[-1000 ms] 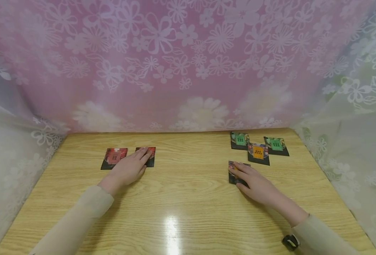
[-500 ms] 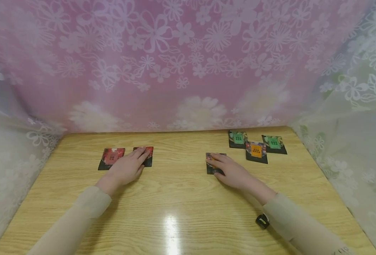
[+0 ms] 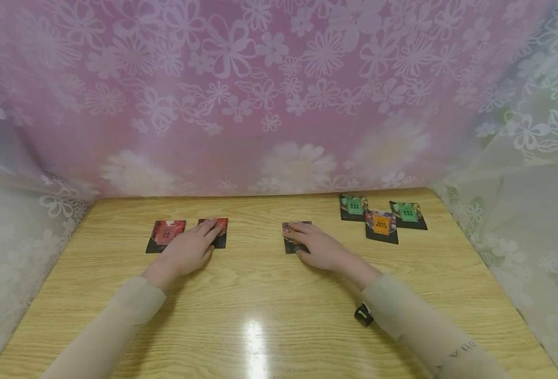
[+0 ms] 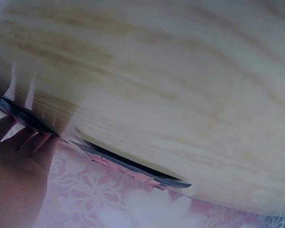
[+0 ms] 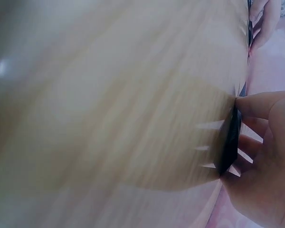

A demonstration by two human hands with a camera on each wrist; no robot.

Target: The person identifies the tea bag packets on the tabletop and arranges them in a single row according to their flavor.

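My left hand [image 3: 189,251] rests with extended fingers on a black and red packet [image 3: 220,242] left of the middle. A second red packet [image 3: 167,234] lies partly under that forearm side, beside the hand; it also shows as a red-labelled packet [image 4: 128,168] in the left wrist view. Near the table's middle, my right hand [image 3: 323,247] presses its fingertips on a black packet [image 3: 292,246] with a dark, colourful top, mostly covered by the fingers. In the right wrist view the right hand [image 5: 266,142] has its fingers spread on this black packet [image 5: 229,147].
At the back right lie two green-labelled packets [image 3: 353,207] and an orange-labelled packet [image 3: 381,227], close together on the wooden table [image 3: 203,326]. A flowered pink curtain [image 3: 269,95] hangs along the back edge. A small black device [image 3: 364,315] sits at my right wrist.
My right hand has slid its packet leftward across the table, away from the orange-labelled and green-labelled packets. My left hand has stayed on the red packet.
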